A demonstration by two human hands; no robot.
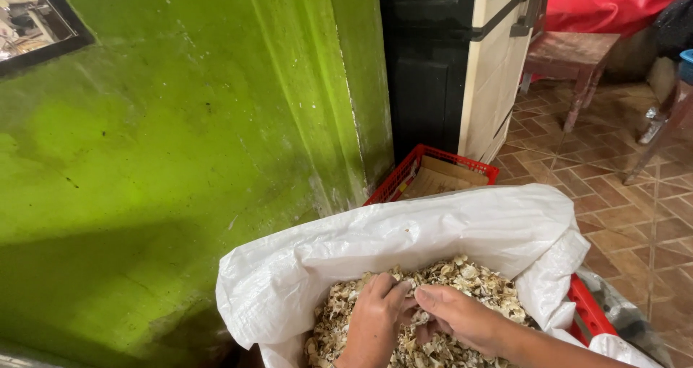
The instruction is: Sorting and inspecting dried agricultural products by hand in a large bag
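A white woven sack (404, 238) stands open at the bottom middle, its rim rolled down. It is filled with pale, dry husk-like pieces (476, 281). My left hand (372, 317) rests palm down on the pieces, fingers curled into them. My right hand (458, 314) reaches in from the lower right, its fingers meeting the left hand's fingers and pinching some pieces between them. The lower part of the sack is out of frame.
A red plastic crate (426, 169) holding flat cardboard sits behind and under the sack. A green wall (180, 137) fills the left. A dark doorway and pale door (498, 72) stand behind. A wooden stool (574, 58) and chair legs stand on the tiled floor (635, 216) at right.
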